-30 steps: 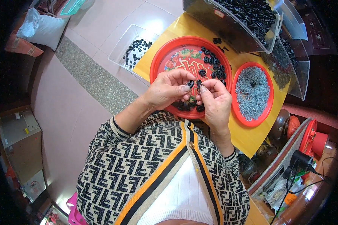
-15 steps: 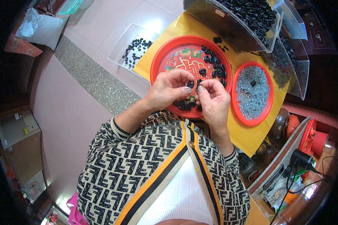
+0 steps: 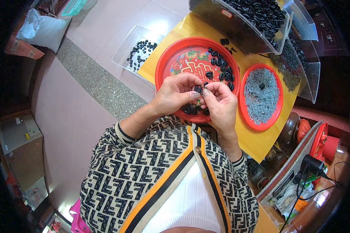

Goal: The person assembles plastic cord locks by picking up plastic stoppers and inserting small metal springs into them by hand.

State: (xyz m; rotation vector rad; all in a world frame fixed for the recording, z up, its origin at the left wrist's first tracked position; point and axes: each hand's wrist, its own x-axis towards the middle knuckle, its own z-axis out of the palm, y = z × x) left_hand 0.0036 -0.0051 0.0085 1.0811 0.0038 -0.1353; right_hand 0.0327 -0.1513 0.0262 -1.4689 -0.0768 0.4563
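Both hands meet above the near half of the round red tray [image 3: 159, 66], each closed in a fingertip pinch. The left forearm slants up and rightward; the left hand [image 3: 177, 92] has its thumb straight, pointing toward the tray's right rim, and its forefinger arched over, gripping a black oval part [image 3: 198, 89]. The right forearm rises almost straight from the near side, and the right hand [image 3: 221, 101] bends leftward, thumb and forefinger nipping a small black piece [image 3: 205, 84]; the other fingers curl beneath.

The oval part's long axis seems to run roughly from near rim to far rim; fingers hide its ends. The small piece pokes out toward the far rim, just beside the oval part; whether they touch cannot be told.

Loose black parts [image 3: 223, 66] line the tray's right rim. An oval red tray [image 3: 242, 101] of grey screws sits by the right edge of the yellow surface [image 3: 252, 145].
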